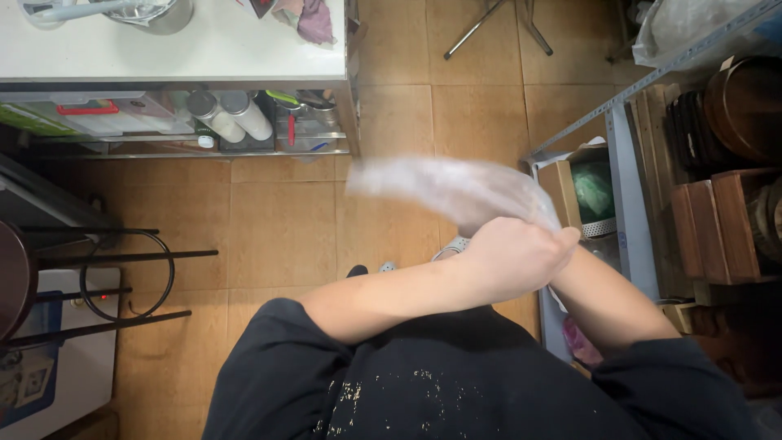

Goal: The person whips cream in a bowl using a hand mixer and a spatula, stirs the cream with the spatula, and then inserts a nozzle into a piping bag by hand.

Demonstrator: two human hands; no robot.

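Observation:
A clear, crumpled plastic bag is blurred with motion above the tiled floor and stretches left from my hands. My left hand is a closed fist at the bag's right end, gripping it. My left forearm crosses in front of my black shirt. My right forearm comes in from the lower right and meets the left fist. The right hand itself is hidden behind the left hand, so its grip does not show.
A white table stands at top left, with cans and clutter on the shelf below it. A black metal stool frame is at left. A grey metal rack at right holds wooden boxes and a cardboard box.

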